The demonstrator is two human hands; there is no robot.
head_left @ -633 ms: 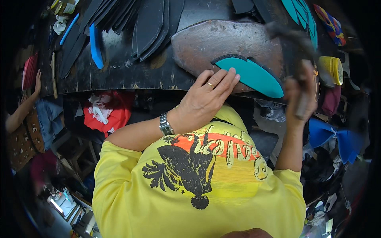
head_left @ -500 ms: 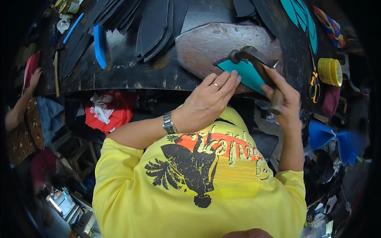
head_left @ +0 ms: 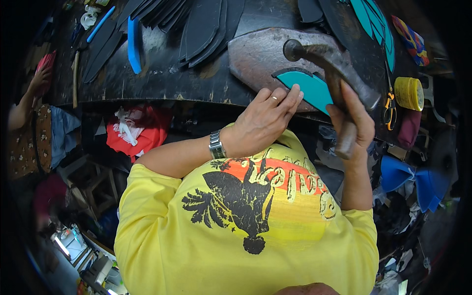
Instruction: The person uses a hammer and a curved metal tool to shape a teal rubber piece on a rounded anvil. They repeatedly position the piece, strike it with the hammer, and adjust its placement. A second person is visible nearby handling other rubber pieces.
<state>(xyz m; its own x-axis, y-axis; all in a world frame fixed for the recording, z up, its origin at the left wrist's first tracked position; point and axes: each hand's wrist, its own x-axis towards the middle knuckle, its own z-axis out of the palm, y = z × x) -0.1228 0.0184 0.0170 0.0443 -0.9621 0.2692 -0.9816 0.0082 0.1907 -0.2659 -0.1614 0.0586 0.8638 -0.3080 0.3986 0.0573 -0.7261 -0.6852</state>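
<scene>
While the yellow shirt (head_left: 246,231) fills the near foreground, the person's left hand (head_left: 263,123) reaches forward from a wrist bearing a metal watch (head_left: 216,145), its fingers pressed flat on the near end of a teal sole-shaped piece (head_left: 310,88); that grip is loose and open, pinning rather than clutching. The right hand (head_left: 351,120) is clenched around the handle of a hammer (head_left: 327,61), whose dark head hangs above the teal piece. The hammer looks heavy and rigid, best held low on its handle as it is now. The teal piece, with a dark layer beneath, seems light, thin and flexible, likely foam or rubber, so it would shift unless held down near an edge away from the striking spot. It lies on a rounded, worn metal slab (head_left: 260,51) near the front edge of the black surface (head_left: 157,73). Little room lies between the fingertips and the hammer's path. Farther back lie fanned black soles (head_left: 206,27), a blue strip (head_left: 132,44) and more teal pieces (head_left: 376,24); yellow tape (head_left: 408,93) and scissors (head_left: 389,105) sit at the right.
</scene>
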